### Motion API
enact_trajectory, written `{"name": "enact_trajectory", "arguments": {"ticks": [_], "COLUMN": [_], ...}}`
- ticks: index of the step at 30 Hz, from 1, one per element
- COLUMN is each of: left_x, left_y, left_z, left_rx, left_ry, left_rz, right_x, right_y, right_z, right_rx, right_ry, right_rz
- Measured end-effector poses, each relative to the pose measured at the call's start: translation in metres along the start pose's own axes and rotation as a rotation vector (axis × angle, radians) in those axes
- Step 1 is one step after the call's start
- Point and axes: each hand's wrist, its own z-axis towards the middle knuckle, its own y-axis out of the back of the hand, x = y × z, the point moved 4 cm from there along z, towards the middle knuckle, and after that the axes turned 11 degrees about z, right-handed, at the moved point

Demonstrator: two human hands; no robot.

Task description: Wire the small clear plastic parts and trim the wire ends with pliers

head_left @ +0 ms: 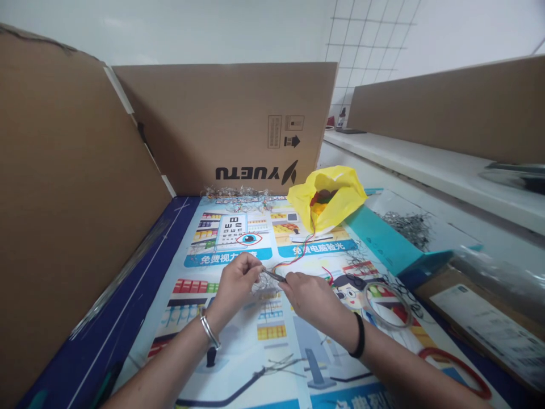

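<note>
Near the middle of the poster-covered table, my left hand [239, 284] is closed in a pinch. What lies between its fingertips is too small to make out. My right hand [314, 298] grips a slim, dark, pointed metal tool [275, 275], whose tip reaches to the left fingertips. Its handle is hidden in the palm, so its exact kind is unclear. Thin wire loops [264, 284] show just below the tool. Coloured cord [298, 255] runs from the open yellow bag [300, 199] toward my hands. A short red cord end [327, 275] shows beyond my right hand.
Tangled wire pieces [242, 193] lie along the back cardboard panel [204, 125]. Cut wires [279, 366] are near the front. At right are a clear tape roll [369, 307], a red ring [483, 386], a turquoise box [383, 233], dark wire tangle [409, 227] and a labelled package [489, 324].
</note>
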Motion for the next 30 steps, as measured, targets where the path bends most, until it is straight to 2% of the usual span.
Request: {"name": "enact_trajectory", "arguments": {"ticks": [6, 11, 17, 23, 30], "left_x": [-0.003, -0.011, -0.016, -0.018, -0.015], "left_y": [0.003, 0.003, -0.001, -0.005, -0.010], "left_z": [-0.001, -0.004, -0.010, -0.013, -0.016], "left_rx": [-0.003, 0.018, 0.034, 0.042, 0.075], "left_ry": [-0.099, -0.268, -0.462, -0.563, -0.666], "left_rz": [0.175, 0.355, 0.542, 0.621, 0.704], "right_x": [0.001, 0.003, 0.007, 0.010, 0.013], "right_y": [0.004, 0.009, 0.018, 0.026, 0.028], "right_z": [-0.001, -0.002, -0.007, -0.011, -0.013], "right_rx": [-0.061, -0.046, -0.038, -0.037, 0.043], "right_ry": [0.073, 0.145, 0.164, 0.170, 0.167], "right_rz": [-0.112, -0.147, -0.177, -0.243, -0.274]}}
